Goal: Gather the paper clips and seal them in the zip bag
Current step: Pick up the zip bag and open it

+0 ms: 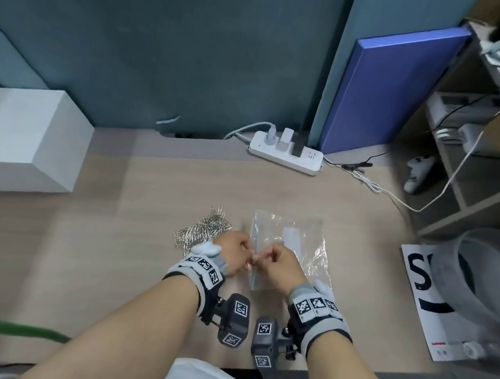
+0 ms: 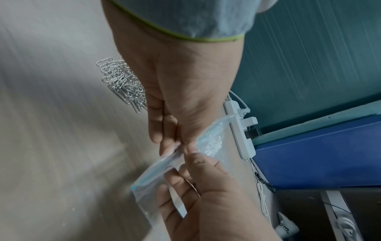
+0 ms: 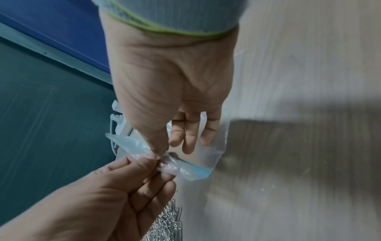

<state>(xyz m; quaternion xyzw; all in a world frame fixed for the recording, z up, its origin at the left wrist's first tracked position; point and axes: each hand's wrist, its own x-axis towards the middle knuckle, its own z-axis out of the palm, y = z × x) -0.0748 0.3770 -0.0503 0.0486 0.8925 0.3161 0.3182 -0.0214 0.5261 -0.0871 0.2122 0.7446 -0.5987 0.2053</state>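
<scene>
A clear zip bag with a blue zip strip lies on the wooden desk, its zip edge raised towards me. My left hand and right hand meet at that edge, and each pinches it between thumb and fingertips. In the left wrist view the left hand grips the bag's mouth opposite the right hand. The right wrist view shows the right hand and left hand pinching the bag. A pile of silver paper clips sits just left of the left hand.
A white box stands at the desk's left. A white power strip with cables lies at the back, a blue board leans behind it. A grey round container on a printed sheet and a shelf unit stand at the right.
</scene>
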